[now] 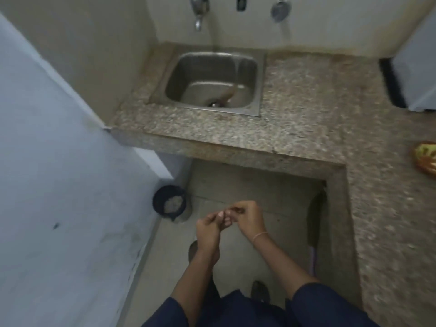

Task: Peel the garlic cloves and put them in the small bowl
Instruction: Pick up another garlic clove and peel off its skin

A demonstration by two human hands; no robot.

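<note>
In the lower middle of the frame both hands are held together above the grey floor point(236, 185). The left hand point(208, 228) and right hand point(247, 218) have curled fingers whose tips meet. Any garlic clove between them is too small and blurred to make out, so I cannot tell whether either hand grips anything. A thin pale band point(259, 235) circles the right wrist, and dark blue sleeves point(330, 300) fill the bottom edge. Left of the hands, a dark round bin point(168, 201) with pale scraps inside stands on the floor against the blue-grey wall point(47, 161). A speckled stone counter point(306, 102) spans the upper half and runs down the right side. A steel sink point(212, 81) is set into it at upper centre, below a wall tap point(199, 10). An orange-and-green patterned dish point(425, 159) lies on the counter, cut off at the right edge.
</note>
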